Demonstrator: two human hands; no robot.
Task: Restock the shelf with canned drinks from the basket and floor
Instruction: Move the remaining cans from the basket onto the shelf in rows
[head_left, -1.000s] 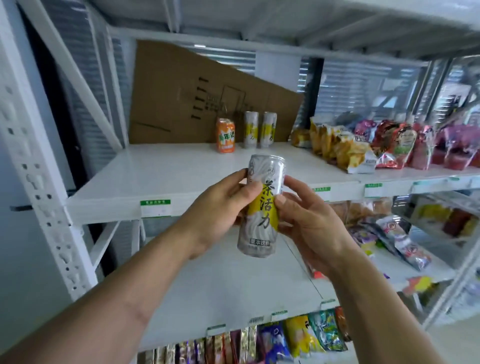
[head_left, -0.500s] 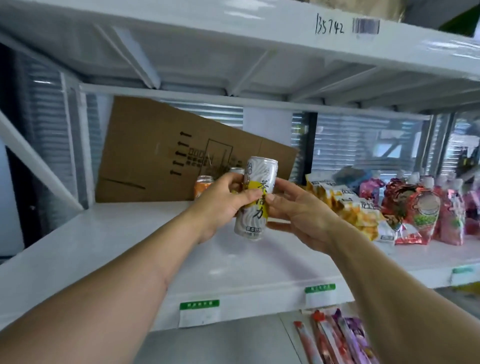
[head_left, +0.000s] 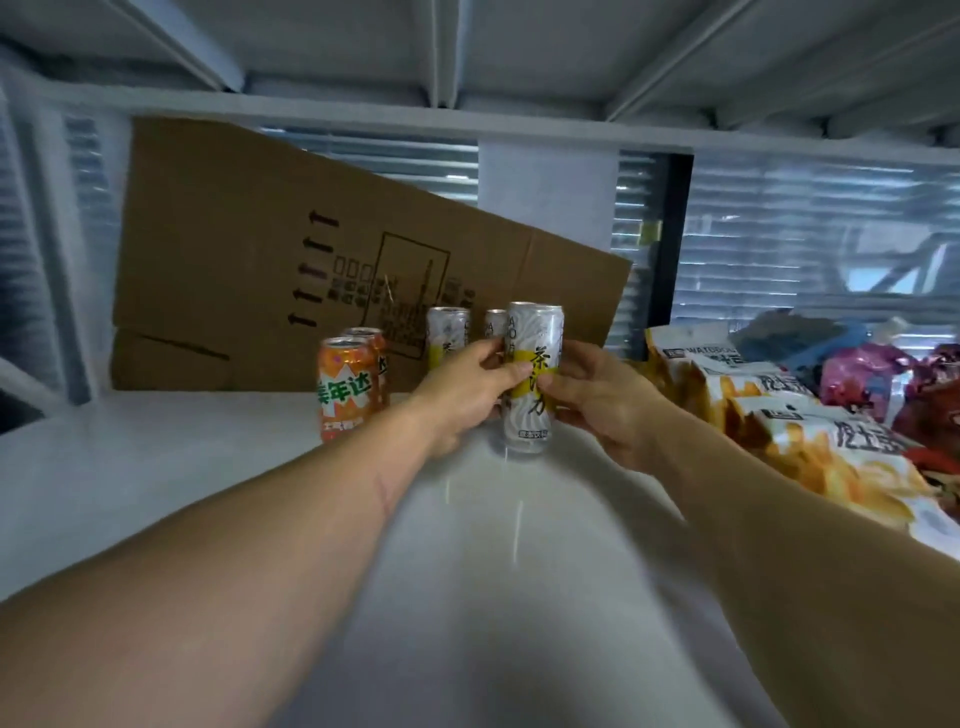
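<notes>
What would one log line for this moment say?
step: shelving can | left hand: grips silver-yellow can | right hand: grips same can | can: upright, at shelf surface | nearby: orange cans

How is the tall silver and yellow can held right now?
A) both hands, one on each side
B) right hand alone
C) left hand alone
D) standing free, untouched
A: the left hand and right hand grip the silver and yellow can from opposite sides.

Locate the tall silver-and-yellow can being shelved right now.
Head view, centre: the silver-and-yellow can stands on the white shelf, held by left hand and right hand, right of the orange cans.
</notes>
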